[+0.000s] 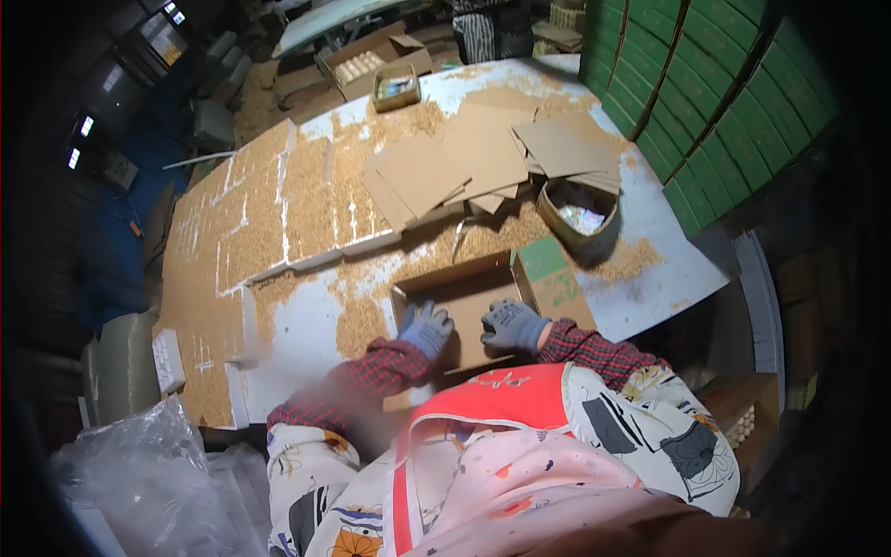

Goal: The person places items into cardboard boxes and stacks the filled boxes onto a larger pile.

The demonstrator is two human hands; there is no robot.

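Note:
An open cardboard box (473, 302) with brown insides lies in front of me at the near edge of the table. A green printed flap (548, 265) folds out on its right side. My left hand (427, 330), in a grey-blue glove, reaches over the box's left part with its fingers apart. Over the right part is my right hand (513, 325), gloved alike, its fingers spread and slightly bent toward the inside. Nothing shows in either hand. Whether the fingertips press on the cardboard I cannot tell.
Low white trays filled with sawdust-like shavings (251, 200) cover the table's left half. Flat cardboard sheets (483, 139) lie beyond the box. An oval container (577, 215) with small packets stands at right, below stacked green boxes (715, 93). Clear plastic (148, 464) hangs lower left.

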